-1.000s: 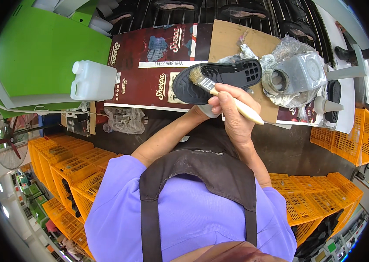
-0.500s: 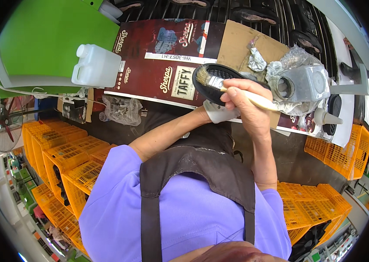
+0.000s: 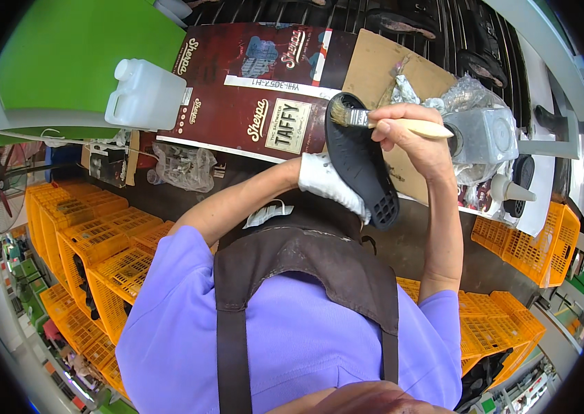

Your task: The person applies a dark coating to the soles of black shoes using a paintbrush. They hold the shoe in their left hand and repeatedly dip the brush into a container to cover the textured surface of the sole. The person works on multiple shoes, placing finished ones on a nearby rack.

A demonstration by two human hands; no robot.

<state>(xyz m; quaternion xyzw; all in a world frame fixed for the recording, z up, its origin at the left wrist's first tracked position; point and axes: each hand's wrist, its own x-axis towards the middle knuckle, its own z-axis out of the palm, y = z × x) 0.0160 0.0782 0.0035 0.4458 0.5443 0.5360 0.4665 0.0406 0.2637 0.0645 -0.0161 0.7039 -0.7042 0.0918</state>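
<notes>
A black shoe sole [image 3: 359,162] is held tilted over the front edge of the work surface by my left hand [image 3: 330,185], which wears a white glove; its fingers are mostly hidden beneath the sole. My bare right hand [image 3: 413,134] grips a paintbrush [image 3: 422,128] with a pale handle. The brush's bristles touch the sole near its far, rounded end. To the right of that hand, a clear square plastic container [image 3: 487,134] lies on its side in crumpled plastic wrap, its opening facing the hand.
Flattened dark red cardboard [image 3: 237,124] covers the work surface, with a white jug [image 3: 146,95] at its left. A white squeeze bottle [image 3: 511,191] lies at right near another black sole [image 3: 524,172]. Shoes [image 3: 402,24] rest on rollers behind. Orange crates [image 3: 112,255] stand on both sides.
The sole has swung from lying crosswise to pointing lengthwise toward me, so more of it and the gloved left hand show. My right hand has shifted slightly right and up with the paintbrush.
</notes>
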